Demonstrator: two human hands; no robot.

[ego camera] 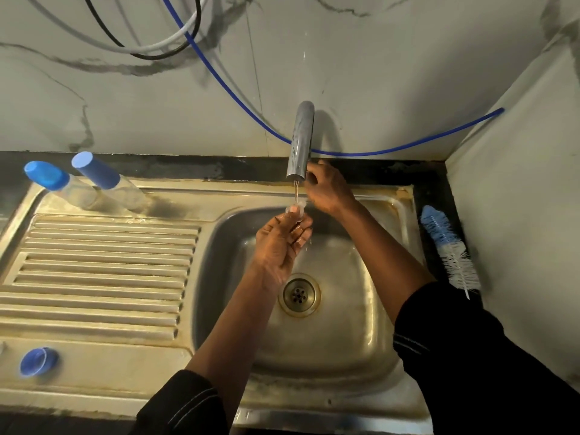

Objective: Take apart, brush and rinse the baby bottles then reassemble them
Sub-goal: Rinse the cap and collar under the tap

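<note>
Steel drainboard point(103, 277) bears two capped bottles point(78, 193) and a blue cap point(37, 361); brush point(448, 246) lies on counter point(437, 189).

The person wears a dark top. The black fabric left sleeve point(185, 406), at the bottom of the frame left of centre, ends near the elbow and is crossed by a few thin pale lines, either stitching or narrow stripes. The black fabric right sleeve point(470, 356) fills the lower right and shows the same thin pale lines close to its cuff edge. Beyond both cuffs the forearms are bare. The left hand point(279, 246), mid-frame, glistens wet. The right hand point(329, 193) sits just above it, also bare.
</note>
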